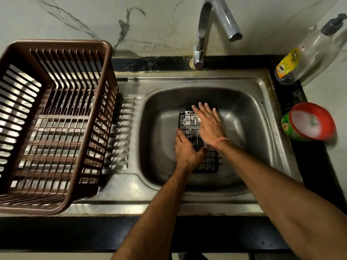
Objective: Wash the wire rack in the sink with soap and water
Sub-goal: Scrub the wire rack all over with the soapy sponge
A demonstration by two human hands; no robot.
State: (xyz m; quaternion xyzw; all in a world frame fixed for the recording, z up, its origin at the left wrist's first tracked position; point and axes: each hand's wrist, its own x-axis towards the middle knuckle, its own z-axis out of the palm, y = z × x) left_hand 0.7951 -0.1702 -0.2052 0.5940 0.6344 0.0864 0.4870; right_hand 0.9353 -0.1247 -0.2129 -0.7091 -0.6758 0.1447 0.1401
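Scrubbing seems the step in hand: the wire rack (189,121) lies flat on the sink (262,102) bottom, the left hand (185,151) grasping its near edge, the right hand (206,122) spread flat over it, perhaps on a sponge; rinsing under the dry tap (212,21) comes next.

Both bare forearms come in from the 6 o'clock edge, angling up toward 12. Left hand (185,151) is low, palm down, thumb out toward 3. Right hand (207,124) sits just past it toward 1 o'clock, flat, fingers (202,106) straight and spread, red thread on the wrist.
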